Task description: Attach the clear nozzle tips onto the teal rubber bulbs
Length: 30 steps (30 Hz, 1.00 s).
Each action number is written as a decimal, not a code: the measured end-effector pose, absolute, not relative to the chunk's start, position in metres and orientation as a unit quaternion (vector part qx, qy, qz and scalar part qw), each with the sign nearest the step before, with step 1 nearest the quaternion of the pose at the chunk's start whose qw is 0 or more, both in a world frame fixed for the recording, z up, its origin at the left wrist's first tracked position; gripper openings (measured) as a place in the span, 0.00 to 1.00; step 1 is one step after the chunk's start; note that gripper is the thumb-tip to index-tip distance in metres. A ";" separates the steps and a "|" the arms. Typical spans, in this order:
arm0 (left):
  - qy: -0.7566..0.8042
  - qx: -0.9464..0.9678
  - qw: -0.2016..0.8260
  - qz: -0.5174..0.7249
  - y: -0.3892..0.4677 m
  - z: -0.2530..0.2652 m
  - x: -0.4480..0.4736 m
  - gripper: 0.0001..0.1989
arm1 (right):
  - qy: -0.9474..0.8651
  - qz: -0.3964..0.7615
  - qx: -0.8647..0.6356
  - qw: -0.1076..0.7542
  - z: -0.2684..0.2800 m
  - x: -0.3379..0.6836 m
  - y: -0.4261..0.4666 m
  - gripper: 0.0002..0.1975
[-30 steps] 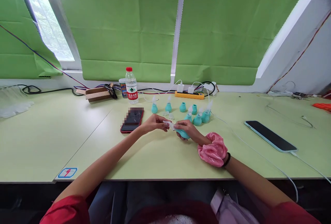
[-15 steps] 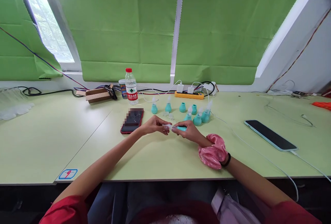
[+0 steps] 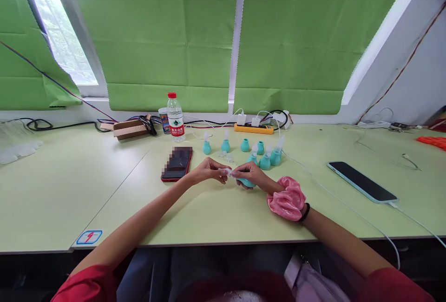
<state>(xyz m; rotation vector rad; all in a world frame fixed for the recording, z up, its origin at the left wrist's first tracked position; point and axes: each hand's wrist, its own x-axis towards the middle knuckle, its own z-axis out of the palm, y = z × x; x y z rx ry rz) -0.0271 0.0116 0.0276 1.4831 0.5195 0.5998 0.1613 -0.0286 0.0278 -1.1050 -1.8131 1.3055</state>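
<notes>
My right hand (image 3: 248, 173) is closed around a turquoise squeeze bulb (image 3: 246, 182), partly hidden by the fingers. Pinched in my left hand (image 3: 211, 171) is a small translucent plastic nozzle (image 3: 226, 171), whose end meets the bulb's neck between the two hands. Whether the parts are joined I cannot tell. Just beyond the hands lie several small clear pieces (image 3: 228, 157). Farther back stand turquoise bulbs with clear nozzles, one at the left (image 3: 206, 147) and a cluster at the right (image 3: 265, 162). A bulb without a nozzle (image 3: 245, 145) stands between them.
A red-edged phone (image 3: 177, 164) lies left of the hands, and a charging phone (image 3: 362, 182) to the right, with its cable over the table edge. Behind are a water bottle (image 3: 176, 118), a printed cup (image 3: 164, 121), a cardboard box (image 3: 130, 129) and an orange power strip (image 3: 253, 129).
My right hand has turned, so more of the turquoise bulb shows below its fingers. My left hand keeps its pinch on the nozzle. The whole view has shifted slightly.
</notes>
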 end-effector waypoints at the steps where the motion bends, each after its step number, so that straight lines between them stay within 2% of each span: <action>1: 0.224 0.627 0.692 0.279 0.013 0.025 -0.026 0.16 | -0.682 0.506 -0.416 0.327 0.028 0.159 -0.029 0.18; 5: 0.227 0.519 0.746 0.349 0.019 0.012 -0.022 0.15 | -0.678 0.492 -0.417 0.352 0.025 0.151 -0.030 0.19; 7: 0.249 0.500 0.737 0.380 0.020 0.008 -0.019 0.16 | -0.710 0.401 -0.436 0.381 0.021 0.150 -0.030 0.17; 10: 0.269 0.502 0.716 0.404 0.017 0.007 -0.018 0.17 | -0.763 0.205 -0.454 0.412 0.016 0.151 -0.032 0.17; 13: 0.259 0.508 0.721 0.395 0.014 0.009 -0.018 0.16 | -0.788 0.124 -0.454 0.397 0.013 0.151 -0.034 0.15; 15: 0.251 0.507 0.728 0.387 0.013 0.010 -0.019 0.16 | -0.788 0.134 -0.452 0.396 0.013 0.151 -0.035 0.13; 27: 0.242 0.545 0.703 0.387 0.009 0.017 -0.017 0.17 | -0.726 0.356 -0.420 0.411 0.019 0.150 -0.032 0.12; 30: 0.261 0.529 0.695 0.411 0.013 0.019 -0.013 0.20 | -0.687 0.429 -0.405 0.425 0.022 0.150 -0.032 0.12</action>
